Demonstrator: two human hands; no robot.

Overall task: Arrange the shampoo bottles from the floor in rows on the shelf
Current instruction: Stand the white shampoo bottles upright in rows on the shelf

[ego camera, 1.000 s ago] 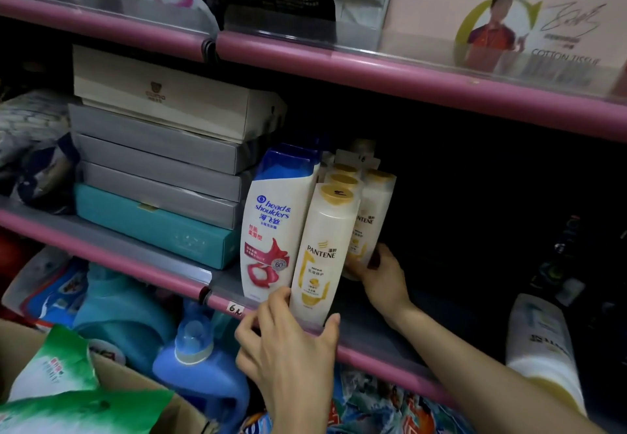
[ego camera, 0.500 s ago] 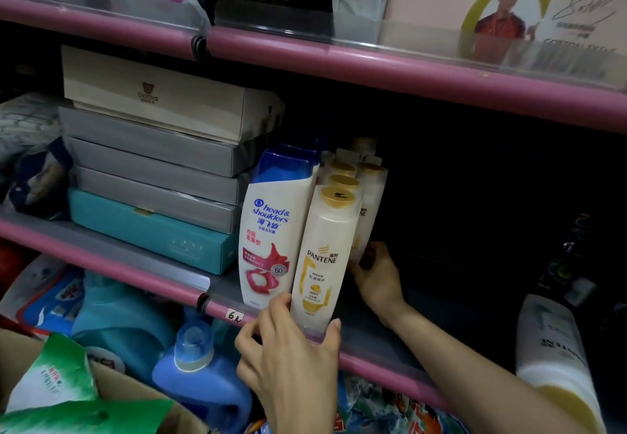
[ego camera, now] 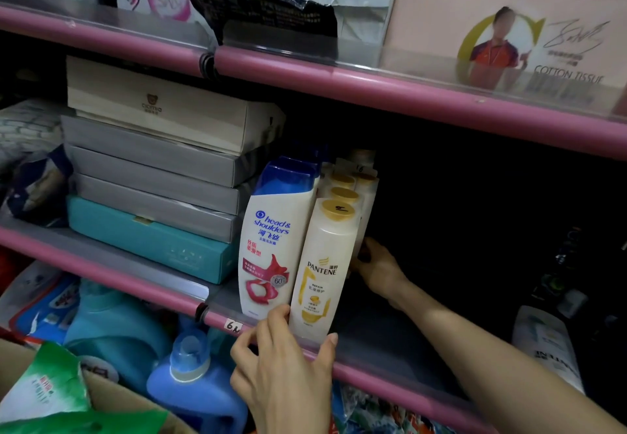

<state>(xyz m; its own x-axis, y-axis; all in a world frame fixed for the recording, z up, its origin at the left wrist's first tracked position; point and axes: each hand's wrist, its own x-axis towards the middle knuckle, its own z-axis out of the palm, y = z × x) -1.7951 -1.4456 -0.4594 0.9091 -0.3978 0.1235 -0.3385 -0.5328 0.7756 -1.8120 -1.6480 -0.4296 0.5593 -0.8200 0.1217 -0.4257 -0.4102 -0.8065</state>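
A white Head & Shoulders bottle (ego camera: pixel 274 240) with a blue cap stands at the front of the pink-edged middle shelf (ego camera: pixel 390 382). Touching its right side is a cream Pantene bottle (ego camera: pixel 325 264) with a gold cap. My left hand (ego camera: pixel 288 372) grips that bottle's base, fingers on its left and thumb on its right. Several more Pantene bottles (ego camera: pixel 364 182) stand in a line behind it. My right hand (ego camera: pixel 376 267) reaches in along their right side and holds a rear one low down; its fingertips are hidden behind the front bottle.
Stacked flat boxes (ego camera: pixel 152 169) fill the shelf left of the bottles. To the right the shelf is dark, with a white bottle (ego camera: pixel 546 349) low at the far right. Blue detergent jugs (ego camera: pixel 196 386) and a cardboard box sit below. Tissue packs line the upper shelf.
The rear Pantene bottles have moved left and now stand tight behind the front one. My right hand has gone deeper with them. My left hand keeps its grip.
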